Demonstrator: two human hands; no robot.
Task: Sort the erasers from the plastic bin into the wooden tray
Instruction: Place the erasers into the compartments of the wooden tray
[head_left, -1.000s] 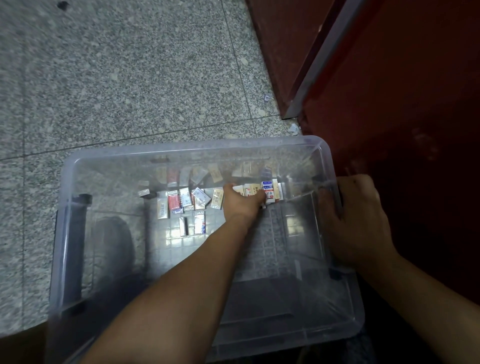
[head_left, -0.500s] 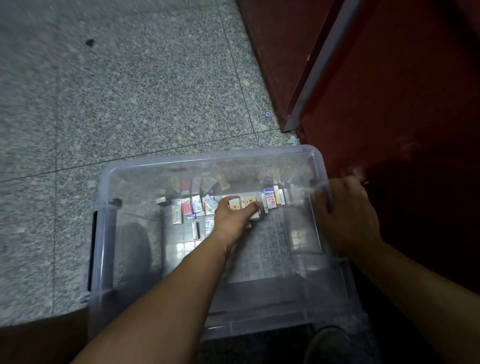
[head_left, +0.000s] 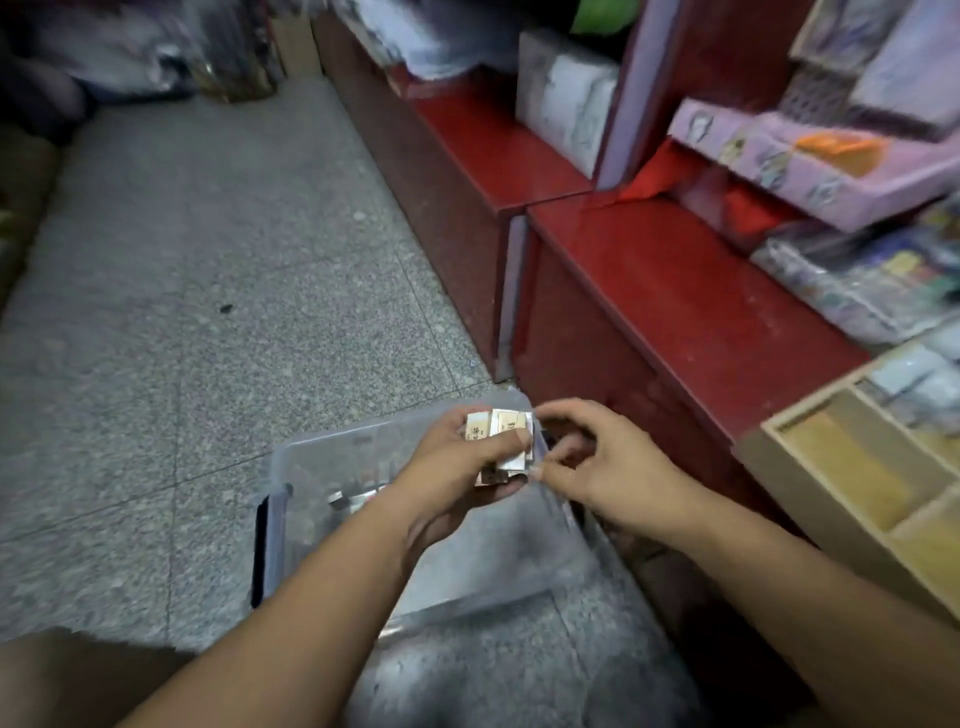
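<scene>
**Erasers, hands and containers.** A bundle of small wrapped erasers (head_left: 498, 436), pale labels facing up, is gripped in the left hand (head_left: 457, 467), whose fingers curl round it from below and from the far side. The bundle is held in the air, above the far right corner of the plastic bin (head_left: 291, 467).

The right hand (head_left: 608, 467) is just to the right of the bundle, with thumb and forefinger bent toward its edge. Motion blur hides whether they touch or pinch it.

The clear bin sits on the speckled stone floor (head_left: 208, 312), below both hands. A few loose erasers (head_left: 348, 501) lie inside it, under and to the left of the left hand.

The wooden tray (head_left: 857, 467), divided into long compartments, stands well to the right of the right hand. Beyond the hands runs a red shelf (head_left: 675, 291), which carries a pink box (head_left: 810, 166) and wrapped goods too blurred to identify.
</scene>
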